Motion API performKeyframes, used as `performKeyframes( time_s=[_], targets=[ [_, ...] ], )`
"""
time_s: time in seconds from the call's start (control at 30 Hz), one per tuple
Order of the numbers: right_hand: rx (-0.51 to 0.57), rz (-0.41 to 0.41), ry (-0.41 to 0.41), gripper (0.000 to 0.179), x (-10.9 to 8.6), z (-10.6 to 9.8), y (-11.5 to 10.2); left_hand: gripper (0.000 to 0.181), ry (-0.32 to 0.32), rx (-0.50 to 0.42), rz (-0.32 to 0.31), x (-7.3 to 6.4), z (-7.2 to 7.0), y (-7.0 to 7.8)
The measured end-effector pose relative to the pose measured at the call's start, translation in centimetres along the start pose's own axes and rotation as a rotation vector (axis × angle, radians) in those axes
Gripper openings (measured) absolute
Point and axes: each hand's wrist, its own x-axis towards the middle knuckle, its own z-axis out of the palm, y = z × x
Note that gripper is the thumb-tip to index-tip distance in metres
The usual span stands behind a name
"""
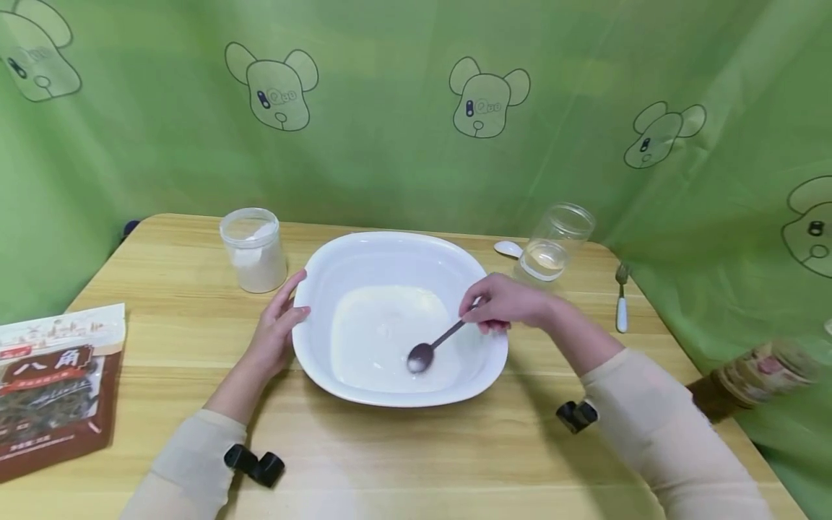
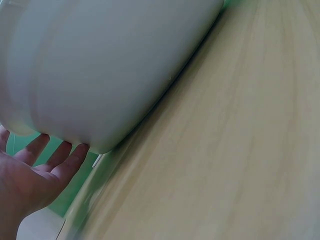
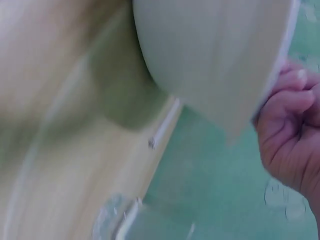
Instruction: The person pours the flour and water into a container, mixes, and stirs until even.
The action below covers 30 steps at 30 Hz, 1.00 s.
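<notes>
A large white basin [image 1: 396, 393] with rounded corners stands on the table, its bottom glossy. My left hand [image 1: 276, 328] rests against the basin's left side, thumb near the rim. In the left wrist view, the fingers of that hand [image 2: 42, 170] are spread, fingertips on the outer wall. At the right rim, my right hand [image 1: 500, 300] pinches the handle of a dark brown spoon [image 1: 421, 356]. Its bowl is low inside the basin and has a whitish shine. The right wrist view has the right hand [image 3: 292, 125] with curled fingers beside the rim; the spoon is hidden there.
Left of the basin stands a clear jar of white powder [image 1: 256, 260], with a star anise bag [image 1: 58, 390] nearer me. Behind right are a white spoon [image 1: 507, 249] and a clear jar [image 1: 555, 242] with some liquid. A fork [image 1: 622, 303] and a brown bottle [image 1: 747, 379] are at the right.
</notes>
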Motion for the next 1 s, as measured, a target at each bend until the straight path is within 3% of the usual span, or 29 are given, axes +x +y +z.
performKeyframes(
  time_s=[0.23,0.43,0.53,0.7,0.83,1.0],
  targets=[
    [-0.041,0.044,0.268,0.019,1.7,-1.8,1.0,0.06,-0.008,0.004,0.002,0.1,-0.2,0.0],
    [-0.001,0.047,0.354,0.019,5.2,0.2,-0.3,0.06,-0.005,-0.007,-0.004,0.1,-0.1,-0.1],
    [0.021,0.024,0.308,0.018,6.6,1.8,-1.3,0.06,-0.001,-0.009,-0.009,0.1,-0.1,-0.1],
    [0.058,-0.02,0.143,0.015,7.2,4.1,-2.4,0.061,-0.001,-0.014,-0.007,0.0,0.0,-0.2],
    [0.062,-0.052,-0.006,0.013,6.0,4.8,-2.3,0.061,-0.001,-0.013,-0.006,0.0,0.0,-0.2],
    [-0.009,-0.076,-0.139,0.014,3.4,3.7,-1.7,0.059,0.0,0.006,-0.012,0.1,-0.1,-0.1]
  ],
)
